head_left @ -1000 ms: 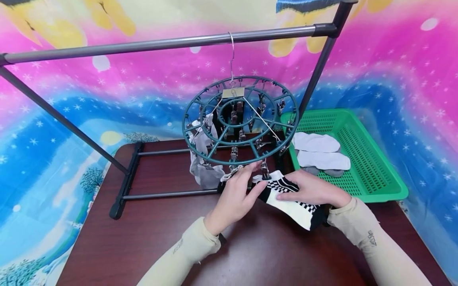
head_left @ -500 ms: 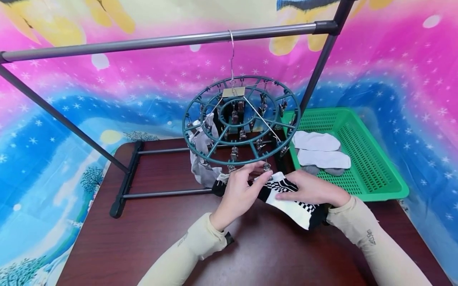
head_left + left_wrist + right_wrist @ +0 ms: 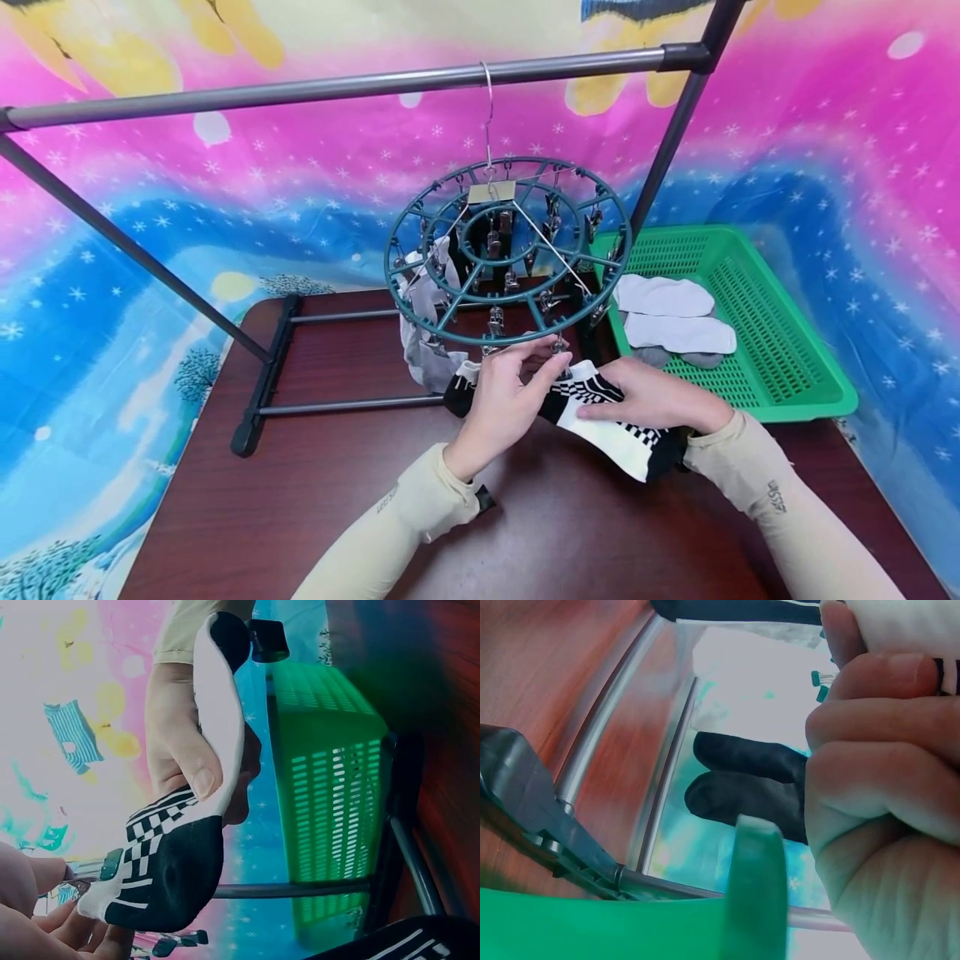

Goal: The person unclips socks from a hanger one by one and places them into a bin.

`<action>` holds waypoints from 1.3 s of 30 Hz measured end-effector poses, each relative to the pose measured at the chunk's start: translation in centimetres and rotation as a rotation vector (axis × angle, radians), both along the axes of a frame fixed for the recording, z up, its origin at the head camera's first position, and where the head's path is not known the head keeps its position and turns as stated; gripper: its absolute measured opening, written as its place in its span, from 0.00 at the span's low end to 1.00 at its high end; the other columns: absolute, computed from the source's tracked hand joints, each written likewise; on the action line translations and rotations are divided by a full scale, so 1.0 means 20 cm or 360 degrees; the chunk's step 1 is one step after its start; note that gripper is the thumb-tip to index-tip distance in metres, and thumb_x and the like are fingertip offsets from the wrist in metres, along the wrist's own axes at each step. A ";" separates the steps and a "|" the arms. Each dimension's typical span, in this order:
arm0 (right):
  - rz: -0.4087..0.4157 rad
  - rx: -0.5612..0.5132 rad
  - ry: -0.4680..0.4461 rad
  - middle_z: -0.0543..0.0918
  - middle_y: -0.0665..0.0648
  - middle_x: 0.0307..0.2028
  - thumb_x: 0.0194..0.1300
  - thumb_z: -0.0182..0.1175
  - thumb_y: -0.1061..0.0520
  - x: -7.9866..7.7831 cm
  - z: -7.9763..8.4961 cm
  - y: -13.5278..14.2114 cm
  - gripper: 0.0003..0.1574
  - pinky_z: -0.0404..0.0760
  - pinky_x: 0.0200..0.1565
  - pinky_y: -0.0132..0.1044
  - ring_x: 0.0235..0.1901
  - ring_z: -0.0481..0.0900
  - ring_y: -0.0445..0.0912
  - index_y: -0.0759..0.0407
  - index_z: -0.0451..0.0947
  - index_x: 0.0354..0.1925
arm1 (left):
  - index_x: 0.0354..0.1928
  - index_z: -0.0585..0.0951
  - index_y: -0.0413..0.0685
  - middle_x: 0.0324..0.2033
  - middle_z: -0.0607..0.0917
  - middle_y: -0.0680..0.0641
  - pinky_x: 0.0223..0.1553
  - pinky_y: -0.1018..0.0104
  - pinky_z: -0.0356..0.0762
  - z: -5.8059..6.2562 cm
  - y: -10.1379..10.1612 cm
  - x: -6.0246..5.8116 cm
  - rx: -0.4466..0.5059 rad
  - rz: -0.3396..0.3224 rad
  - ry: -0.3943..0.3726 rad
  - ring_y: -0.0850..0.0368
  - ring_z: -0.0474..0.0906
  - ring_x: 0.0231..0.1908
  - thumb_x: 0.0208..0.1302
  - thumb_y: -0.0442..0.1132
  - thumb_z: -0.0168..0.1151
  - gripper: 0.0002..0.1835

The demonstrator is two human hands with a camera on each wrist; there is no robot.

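My right hand (image 3: 663, 396) grips a black-and-white checkered sock (image 3: 611, 442), thumb on top and fingers beneath. The sock lies slanted, its cuff toward my left hand (image 3: 502, 404). Thumb and fingers of that hand pinch a metal clip (image 3: 94, 868) under the front of a round green sock hanger (image 3: 480, 340). In the left wrist view the clip's jaws meet the sock's white cuff. Another black-and-white sock (image 3: 458, 398) hangs just left of my left hand, partly hidden by it. Grey-and-white socks (image 3: 427, 358) hang at the hanger's left side.
The hanger hooks over the bar (image 3: 337, 86) of a metal rack. At right stands a green basket (image 3: 821, 375) with white-and-grey socks (image 3: 678, 333) in it. Black socks (image 3: 742, 795) hang farther back in the right wrist view. The brown table (image 3: 337, 492) lies below.
My left hand has moved slightly right and up, and its thumb and fingers have closed on the clip at the cuff. The right hand and its sock stay nearly still.
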State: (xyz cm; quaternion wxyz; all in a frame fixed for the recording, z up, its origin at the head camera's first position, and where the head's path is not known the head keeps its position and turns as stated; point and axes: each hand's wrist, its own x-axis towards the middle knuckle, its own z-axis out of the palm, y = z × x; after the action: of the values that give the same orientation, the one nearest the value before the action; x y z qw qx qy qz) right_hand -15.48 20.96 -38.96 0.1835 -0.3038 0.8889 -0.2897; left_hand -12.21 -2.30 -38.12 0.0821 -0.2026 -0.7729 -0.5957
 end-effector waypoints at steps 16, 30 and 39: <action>-0.0001 0.0003 -0.0068 0.67 0.41 0.18 0.69 0.68 0.39 -0.01 -0.01 0.00 0.24 0.68 0.24 0.29 0.18 0.66 0.34 0.49 0.74 0.23 | 0.55 0.86 0.42 0.47 0.91 0.46 0.52 0.68 0.85 -0.01 0.02 0.02 0.0015 0.0030 0.0070 0.58 0.90 0.46 0.72 0.42 0.66 0.16; 0.0096 0.0012 -0.0080 0.69 0.40 0.21 0.69 0.67 0.40 0.02 -0.04 0.01 0.18 0.71 0.27 0.29 0.21 0.68 0.33 0.49 0.79 0.31 | 0.52 0.88 0.44 0.45 0.92 0.49 0.56 0.64 0.82 -0.05 0.01 0.02 0.0050 0.0172 0.0286 0.59 0.87 0.51 0.72 0.42 0.67 0.13; 0.0001 -0.0006 -0.0018 0.63 0.39 0.17 0.69 0.67 0.38 0.02 0.03 0.09 0.27 0.68 0.25 0.29 0.17 0.63 0.34 0.48 0.68 0.21 | 0.53 0.88 0.49 0.44 0.91 0.49 0.45 0.68 0.85 -0.06 -0.01 -0.01 0.0070 0.0229 0.0247 0.61 0.88 0.42 0.72 0.44 0.67 0.13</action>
State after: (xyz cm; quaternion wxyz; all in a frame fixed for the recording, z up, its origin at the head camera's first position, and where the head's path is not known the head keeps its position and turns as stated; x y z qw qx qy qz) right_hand -15.08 22.81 -38.40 0.1881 -0.3028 0.8872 -0.2931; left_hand -12.37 -2.49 -39.22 0.1889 -0.1902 -0.7635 -0.5876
